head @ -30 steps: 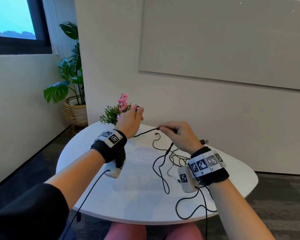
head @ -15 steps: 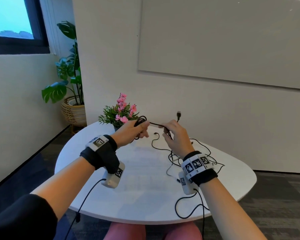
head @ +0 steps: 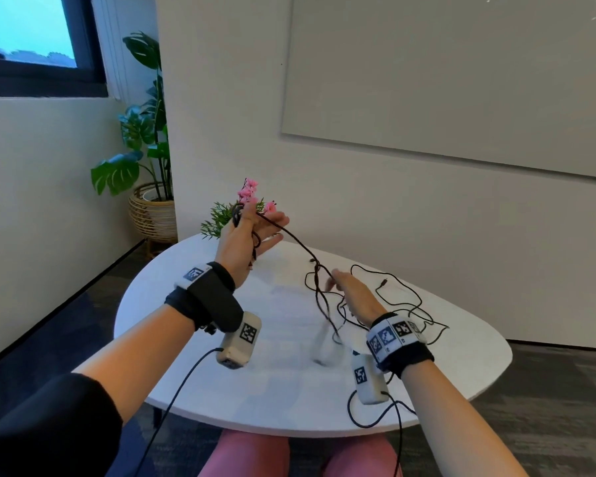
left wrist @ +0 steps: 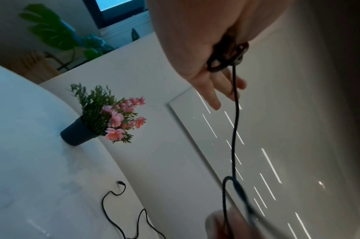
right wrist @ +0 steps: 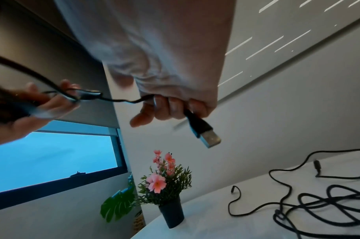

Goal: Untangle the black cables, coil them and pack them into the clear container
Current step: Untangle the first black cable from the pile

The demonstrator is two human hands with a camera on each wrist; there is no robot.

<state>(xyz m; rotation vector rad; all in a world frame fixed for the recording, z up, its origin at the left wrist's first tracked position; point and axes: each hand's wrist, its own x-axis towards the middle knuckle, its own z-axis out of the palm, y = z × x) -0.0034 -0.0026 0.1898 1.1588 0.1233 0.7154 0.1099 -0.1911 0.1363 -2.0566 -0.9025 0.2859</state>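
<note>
A black cable [head: 291,235] runs taut from small coils in the left hand [head: 245,241], thumb pinching them, fingers straight, down to the right hand [head: 353,297]. Only the right wrist view shows those fingers curled round its USB plug [right wrist: 203,131]. More cable [head: 403,304] lies tangled on the white surface [head: 255,390], far right; one flower pot [left wrist: 76,132] stands far left.

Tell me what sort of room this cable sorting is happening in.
Probably an office or small meeting room: a large whiteboard is mounted on the wall behind a white round table, with a potted plant in a wicker basket on the floor by the window.
</note>
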